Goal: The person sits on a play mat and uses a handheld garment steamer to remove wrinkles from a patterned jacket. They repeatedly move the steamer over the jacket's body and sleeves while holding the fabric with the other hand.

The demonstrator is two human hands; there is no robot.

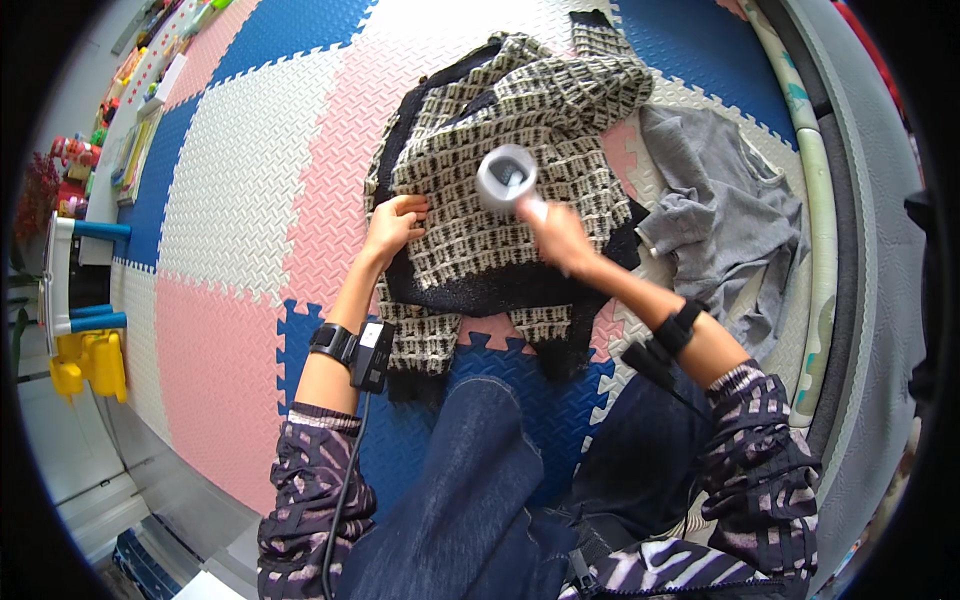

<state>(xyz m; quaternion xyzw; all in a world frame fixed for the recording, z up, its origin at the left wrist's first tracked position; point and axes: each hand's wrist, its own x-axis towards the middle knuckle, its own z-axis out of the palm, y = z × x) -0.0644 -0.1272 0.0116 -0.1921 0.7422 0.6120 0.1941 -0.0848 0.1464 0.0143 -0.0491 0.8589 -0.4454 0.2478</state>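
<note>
A black-and-cream knit cardigan (465, 232) with black trim lies spread on the foam mat floor. My right hand (559, 236), slightly blurred, grips the handle of a white handheld device with a round head and a small display, probably a fabric shaver (508, 178), over the middle of the cardigan. My left hand (394, 229) rests on the cardigan's left edge, fingers lightly bent on the knit. To the right of the cardigan lies a crumpled grey knit top (712, 202).
Interlocking foam mats (225, 210) in white, pink and blue cover the floor. A rolled patterned mat (817, 262) and a grey padded edge (885, 300) run along the right. At the left stand a small blue-and-white frame (101, 322), a yellow plastic item (94, 365), books and toys.
</note>
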